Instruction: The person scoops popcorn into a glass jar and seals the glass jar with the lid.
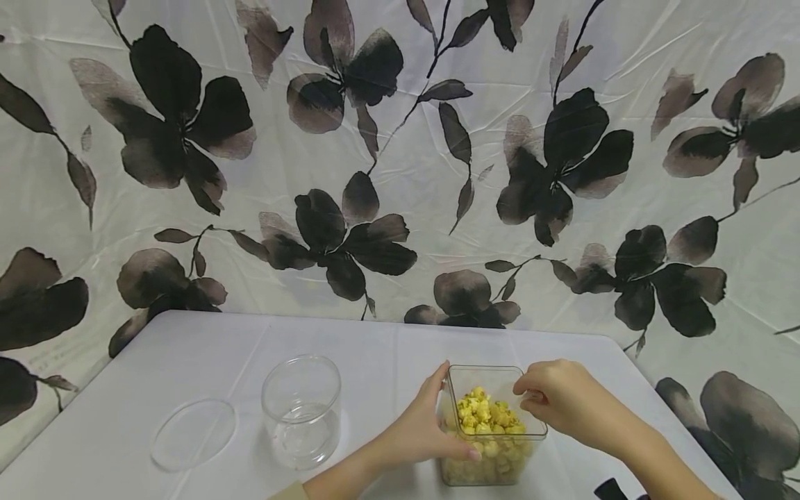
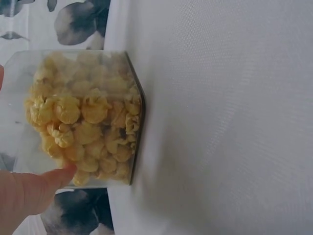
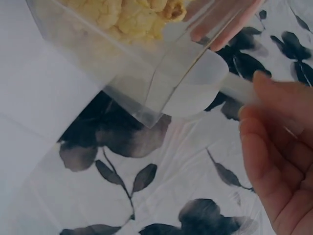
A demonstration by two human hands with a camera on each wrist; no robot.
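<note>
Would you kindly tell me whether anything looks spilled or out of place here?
Nothing stands out: the visible popcorn sits inside its container, and the round jar stands upright. A dark object at the head view's bottom edge is too cropped to identify.

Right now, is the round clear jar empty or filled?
Empty: in the head view the jar is see-through and shows nothing inside; the popcorn is in the square container.

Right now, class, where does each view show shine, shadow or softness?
Head: shiny creases on the floral backdrop; left wrist: soft shadow on the white cloth beside the clear container; right wrist: dim, with the scoop handle blurred and some popcorn hazy through the wall.
</note>
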